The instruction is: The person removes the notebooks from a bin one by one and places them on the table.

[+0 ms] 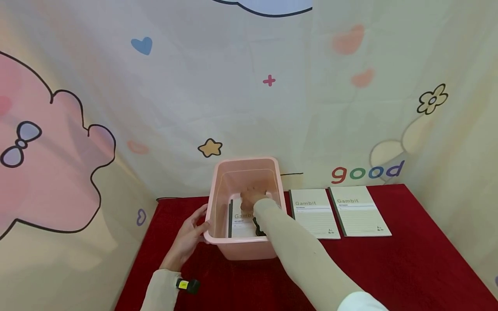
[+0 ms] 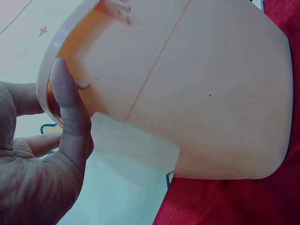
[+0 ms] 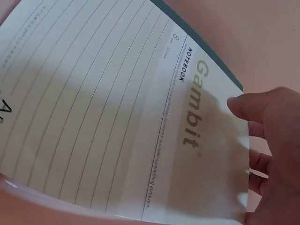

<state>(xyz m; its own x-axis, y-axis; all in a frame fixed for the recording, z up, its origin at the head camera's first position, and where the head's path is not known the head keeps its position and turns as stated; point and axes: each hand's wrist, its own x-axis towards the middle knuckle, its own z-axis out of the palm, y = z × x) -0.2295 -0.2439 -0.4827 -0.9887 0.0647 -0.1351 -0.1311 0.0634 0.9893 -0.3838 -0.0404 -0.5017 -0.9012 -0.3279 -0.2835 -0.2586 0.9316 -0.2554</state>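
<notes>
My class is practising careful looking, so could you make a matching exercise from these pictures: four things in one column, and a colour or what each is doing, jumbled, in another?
Things:
1. Tub
2. Left hand
3. Tablecloth
4. Right hand

Descriptions:
A. Red
B. Reaching inside, holding a notebook
C. Pink
D. Gripping a rim from outside the container

Right pairs: 1-C, 2-D, 3-A, 4-B

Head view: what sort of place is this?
Probably a small staged recording spot: a cartoon-printed backdrop rises behind and beside a red-covered surface holding a pink bin, with two notebooks beside it. The wider room is out of view.
</notes>
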